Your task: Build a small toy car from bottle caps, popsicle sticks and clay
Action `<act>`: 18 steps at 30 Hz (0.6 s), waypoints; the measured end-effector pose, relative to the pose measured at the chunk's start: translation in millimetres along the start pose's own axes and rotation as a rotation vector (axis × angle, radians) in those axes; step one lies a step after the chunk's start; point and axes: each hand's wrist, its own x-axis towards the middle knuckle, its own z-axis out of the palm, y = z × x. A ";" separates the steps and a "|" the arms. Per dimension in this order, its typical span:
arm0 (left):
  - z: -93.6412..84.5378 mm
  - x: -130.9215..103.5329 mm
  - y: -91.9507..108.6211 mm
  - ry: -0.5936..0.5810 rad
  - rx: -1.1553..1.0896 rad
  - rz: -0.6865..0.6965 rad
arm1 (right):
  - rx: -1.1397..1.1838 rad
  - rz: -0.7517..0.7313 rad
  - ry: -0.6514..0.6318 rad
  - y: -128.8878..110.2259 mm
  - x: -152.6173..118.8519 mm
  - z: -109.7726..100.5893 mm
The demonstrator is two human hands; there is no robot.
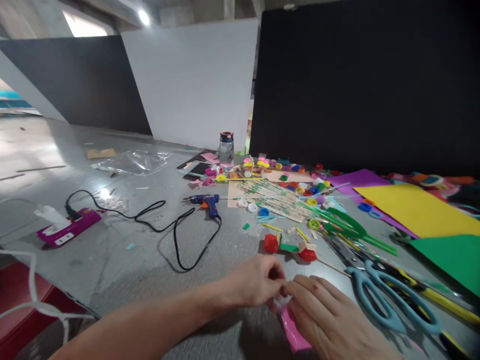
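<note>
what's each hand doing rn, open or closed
Left hand: closed in a pinch; what it grips, if anything, is hidden.
Right hand: closed on the pink piece, its fingertips by the left's.

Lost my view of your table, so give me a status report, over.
Right hand on pink piece. Left hand close against its fingertips. Blue-handled scissors lying near, right side.

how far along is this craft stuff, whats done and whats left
Partway, it seems. The red and green piece looks already put together. In hand is a pink item, held by the right hand, with the left hand at its far end. What seems left: this item, with loose sticks and caps lying unattached beyond.
</note>
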 end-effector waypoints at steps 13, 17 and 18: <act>-20.6 -10.8 18.6 -0.119 0.273 0.327 | 0.274 0.337 0.086 11.3 -12.5 6.4; -24.8 -11.4 24.4 -0.122 0.132 0.228 | 0.631 0.616 -0.048 13.8 -14.6 10.9; -26.4 -12.1 27.5 -0.109 0.081 0.214 | 0.777 0.674 -0.104 14.0 -13.9 11.3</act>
